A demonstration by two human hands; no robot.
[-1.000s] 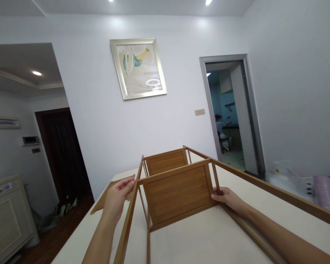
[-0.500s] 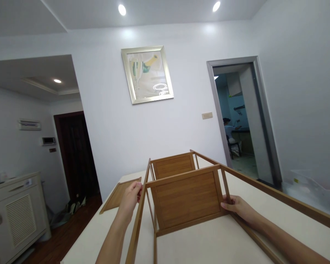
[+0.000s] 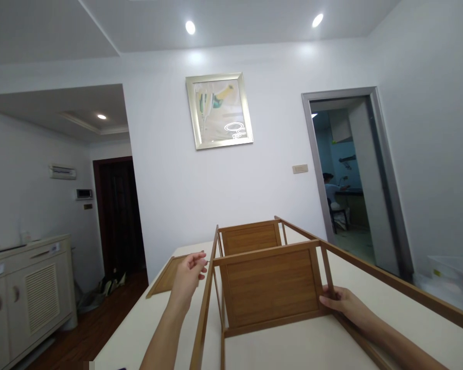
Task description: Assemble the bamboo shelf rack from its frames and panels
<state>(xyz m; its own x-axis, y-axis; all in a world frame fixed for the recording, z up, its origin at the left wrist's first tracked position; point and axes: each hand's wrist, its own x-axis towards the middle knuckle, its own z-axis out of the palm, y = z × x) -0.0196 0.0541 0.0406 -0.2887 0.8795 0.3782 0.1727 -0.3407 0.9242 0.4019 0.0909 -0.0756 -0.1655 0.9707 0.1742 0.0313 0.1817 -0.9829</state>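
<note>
A brown wooden rack frame (image 3: 270, 290) with long side rails lies on a white table (image 3: 135, 329). One panel stands upright across it, and another wooden panel (image 3: 249, 236) shows behind. My left hand (image 3: 193, 272) is just outside the left rail, level with the nearer panel's top corner. Its fingers are pinched together, with a thin light sliver between them and the rail, too small to name. Low on the right side, my right hand (image 3: 337, 300) grips the frame where the nearer panel's edge meets an upright bar.
A loose wooden panel (image 3: 167, 275) lies flat on the table's left, partly behind my left hand. A white cabinet (image 3: 38, 288) stands at far left. Clear plastic wrapping (image 3: 445, 282) is at right. Through the doorway a person (image 3: 331, 190) sits in another room.
My left hand has drawn slightly back from the left rail, and its fingers have turned up into view. The right hand keeps its hold. The view has shifted a little left and up.
</note>
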